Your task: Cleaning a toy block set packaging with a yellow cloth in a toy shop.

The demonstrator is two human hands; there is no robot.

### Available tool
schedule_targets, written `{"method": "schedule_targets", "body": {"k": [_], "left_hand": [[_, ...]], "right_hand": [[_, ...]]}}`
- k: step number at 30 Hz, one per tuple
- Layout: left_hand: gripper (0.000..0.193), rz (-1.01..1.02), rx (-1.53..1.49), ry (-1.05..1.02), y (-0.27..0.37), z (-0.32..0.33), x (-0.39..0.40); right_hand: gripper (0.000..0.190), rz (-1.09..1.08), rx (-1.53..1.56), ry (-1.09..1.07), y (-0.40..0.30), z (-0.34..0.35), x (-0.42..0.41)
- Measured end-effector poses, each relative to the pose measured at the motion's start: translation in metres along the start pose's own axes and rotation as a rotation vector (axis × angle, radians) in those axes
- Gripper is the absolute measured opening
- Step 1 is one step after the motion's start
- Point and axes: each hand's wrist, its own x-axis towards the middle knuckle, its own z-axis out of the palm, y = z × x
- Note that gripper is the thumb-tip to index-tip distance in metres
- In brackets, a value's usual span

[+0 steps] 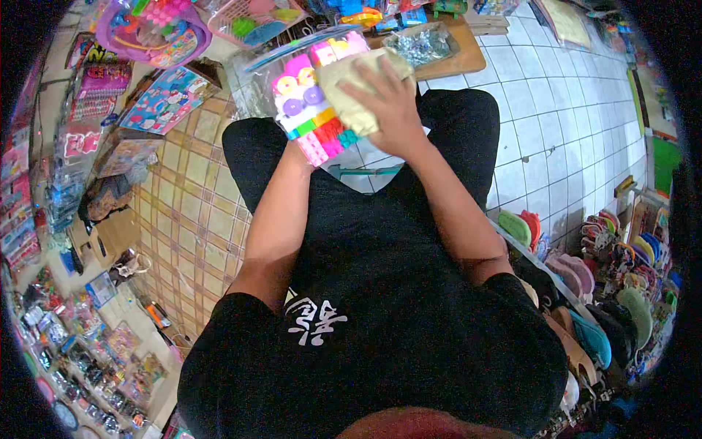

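A clear plastic pack of colourful toy building bricks [312,118] is held up above my lap, tilted. My left hand [300,152] supports it from below; the bricks hide its fingers, and only the wrist area shows. Across the right side of the pack lies a folded pale yellow cloth [351,101]. Spread over the cloth, my right hand [392,107] holds it against the pack, its fingers slightly blurred.
Beyond my knees stands a wooden board [469,52] bearing a clear bag of small items [422,46]. A purple basket [203,41] and a pink basket [216,27] hold toys at upper left. Sandals [589,337] line a rack on the right; packaged goods [82,351] crowd the left.
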Motion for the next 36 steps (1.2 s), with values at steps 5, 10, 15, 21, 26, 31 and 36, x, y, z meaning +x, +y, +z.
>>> {"method": "schedule_targets", "body": {"k": [5, 10, 15, 21, 26, 31, 36], "left_hand": [[0.066, 0.048, -0.042, -0.037, -0.010, 0.000, 0.013], [0.065, 0.084, -0.092, -0.058, -0.021, 0.002, 0.021], [0.064, 0.134, -0.125, -0.068, 0.004, -0.006, 0.020], [0.063, 0.154, -0.155, -0.077, -0.016, 0.001, 0.018], [0.062, 0.160, -0.168, -0.075, -0.017, 0.004, -0.003], [0.061, 0.145, -0.147, -0.075, -0.008, 0.005, 0.001], [0.060, 0.103, -0.114, -0.097, -0.015, 0.013, 0.005]], "right_hand": [[0.072, -0.056, 0.174, -0.156, -0.047, -0.002, 0.009], [0.080, -0.240, 0.107, -0.496, -0.069, -0.018, -0.001], [0.074, 0.156, 0.020, -0.178, -0.011, -0.018, 0.006], [0.073, 0.123, -0.077, -0.205, -0.055, -0.022, 0.024], [0.081, -0.140, -0.007, -0.423, -0.073, -0.022, 0.011], [0.074, 0.104, -0.086, -0.181, -0.028, -0.025, 0.016], [0.074, 0.146, -0.031, -0.168, -0.047, -0.014, 0.027]]}}
